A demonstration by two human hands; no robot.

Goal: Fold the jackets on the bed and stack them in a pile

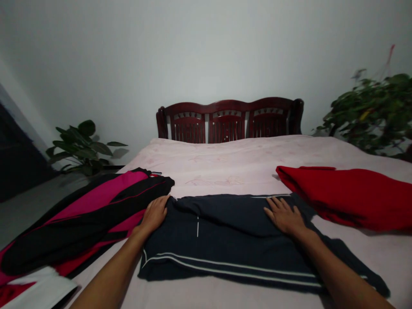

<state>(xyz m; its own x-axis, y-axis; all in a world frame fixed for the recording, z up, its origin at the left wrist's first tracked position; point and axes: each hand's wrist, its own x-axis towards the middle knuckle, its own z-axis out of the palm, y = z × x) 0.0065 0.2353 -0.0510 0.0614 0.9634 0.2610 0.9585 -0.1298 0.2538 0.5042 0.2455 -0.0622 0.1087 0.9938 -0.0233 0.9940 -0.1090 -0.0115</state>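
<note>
Spread across the bed in front of me is a folded navy garment with white piping, which looks like sports trousers. Its narrower end reaches toward the lower right. My left hand rests at its far left corner, fingers extended. Flat on its far right part lies my right hand, with the fingers spread. A few soft creases run across the cloth between my hands. Left of my left hand is a black and pink garment. A red garment lies beyond my right hand and touches or overlaps the navy cloth.
A pale pink sheet covers the bed, and a dark red wooden headboard stands against the wall. White and red cloth lies at the lower left. Leafy plants stand left of the bed; another plant is at the right.
</note>
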